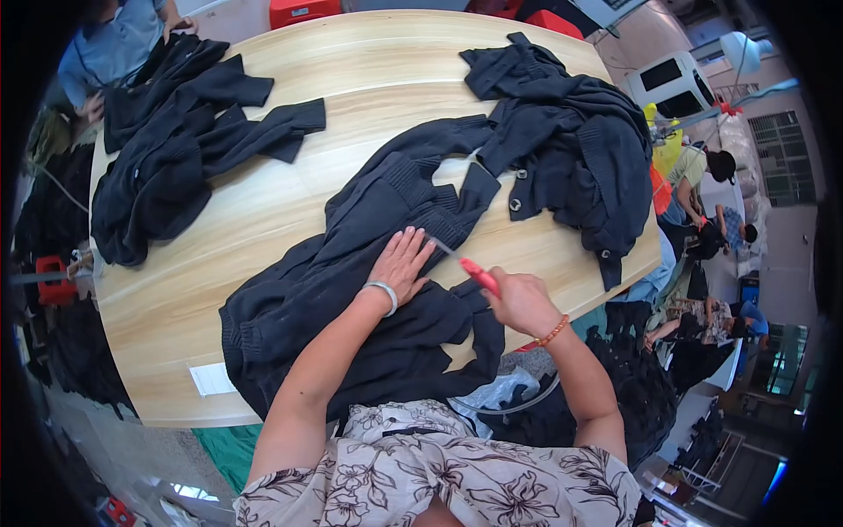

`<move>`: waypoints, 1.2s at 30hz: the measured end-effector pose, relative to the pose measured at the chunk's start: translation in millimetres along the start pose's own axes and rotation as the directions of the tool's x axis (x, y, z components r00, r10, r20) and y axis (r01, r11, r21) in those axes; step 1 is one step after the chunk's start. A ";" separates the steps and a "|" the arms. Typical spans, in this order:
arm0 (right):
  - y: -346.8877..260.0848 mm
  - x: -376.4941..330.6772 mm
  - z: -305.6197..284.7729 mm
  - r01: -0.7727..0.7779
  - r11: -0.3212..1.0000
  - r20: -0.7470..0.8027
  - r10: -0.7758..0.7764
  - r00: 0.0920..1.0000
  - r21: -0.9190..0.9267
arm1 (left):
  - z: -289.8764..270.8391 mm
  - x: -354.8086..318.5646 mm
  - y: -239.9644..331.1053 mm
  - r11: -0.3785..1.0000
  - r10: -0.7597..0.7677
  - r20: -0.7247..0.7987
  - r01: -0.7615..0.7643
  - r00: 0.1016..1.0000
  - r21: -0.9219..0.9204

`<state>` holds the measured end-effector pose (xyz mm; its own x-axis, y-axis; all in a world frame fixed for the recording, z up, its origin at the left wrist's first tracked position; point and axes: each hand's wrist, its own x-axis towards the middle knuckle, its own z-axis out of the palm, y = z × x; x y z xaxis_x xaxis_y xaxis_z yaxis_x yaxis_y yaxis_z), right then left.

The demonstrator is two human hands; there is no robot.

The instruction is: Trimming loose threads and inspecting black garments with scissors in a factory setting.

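A dark navy knitted sweater (pixel 307 272) with ribbed edges lies spread on the wooden table in front of me. My left hand (pixel 401 263) rests flat on it, fingers stretched out, with a pale bangle at the wrist. My right hand (pixel 525 303), a beaded bracelet at its wrist, is closed round a red-handled tool with a slim pale tip (pixel 479 276). That tip points at the knit just beyond my left fingertips; whether it touches I cannot tell. The exact kind of tool is not clear.
More dark knitwear is heaped at the table's (pixel 378 79) far right, buttoned garments (pixel 588 149) among it, and at its left (pixel 167 167). A white paper (pixel 212 379) lies by the near left edge. A pale hose (pixel 518 406) curves below the right edge. A person (pixel 114 53) stands far left.
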<state>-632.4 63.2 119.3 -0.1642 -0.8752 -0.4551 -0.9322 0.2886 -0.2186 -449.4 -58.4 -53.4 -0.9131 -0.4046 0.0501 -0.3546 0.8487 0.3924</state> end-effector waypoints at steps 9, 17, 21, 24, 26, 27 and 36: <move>-113.2 3.0 20.8 0.450 0.850 0.161 -0.502 0.850 0.275 | 3.4 4.7 1.0 1.000 -0.012 -0.004 0.012 1.000 -0.019; -108.7 -0.5 7.1 0.404 0.876 0.137 -0.448 0.883 0.263 | -21.9 -44.6 5.9 0.994 -0.111 -0.067 0.109 0.992 -0.028; -77.0 -17.4 1.0 0.217 0.932 0.164 -0.272 0.948 0.291 | -73.2 -142.5 -3.7 0.913 -0.403 -0.263 0.403 0.877 -0.055; -84.4 -23.9 2.7 0.245 0.949 0.221 -0.287 0.932 0.198 | -60.3 -211.0 -35.4 0.803 -0.596 -0.328 0.554 0.733 -0.220; -103.2 -22.5 12.0 0.335 0.927 0.205 -0.365 0.908 0.168 | -55.0 -229.8 -52.0 0.794 -0.605 -0.361 0.508 0.709 -0.334; -115.8 -20.0 14.7 0.387 0.910 0.226 -0.412 0.883 0.147 | -50.6 -235.0 -59.2 0.792 -0.600 -0.378 0.455 0.705 -0.406; -176.0 -1.0 56.3 0.566 0.820 0.028 -0.570 0.821 0.083 | -51.1 -275.0 -79.2 0.734 -0.671 -0.412 0.471 0.616 -0.489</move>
<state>-450.1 35.1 109.6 0.4050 -0.8725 -0.2733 -0.8308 -0.2264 -0.5084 -160.0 -31.7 -51.3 -0.2419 -0.9592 0.1462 -0.5921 0.2653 0.7609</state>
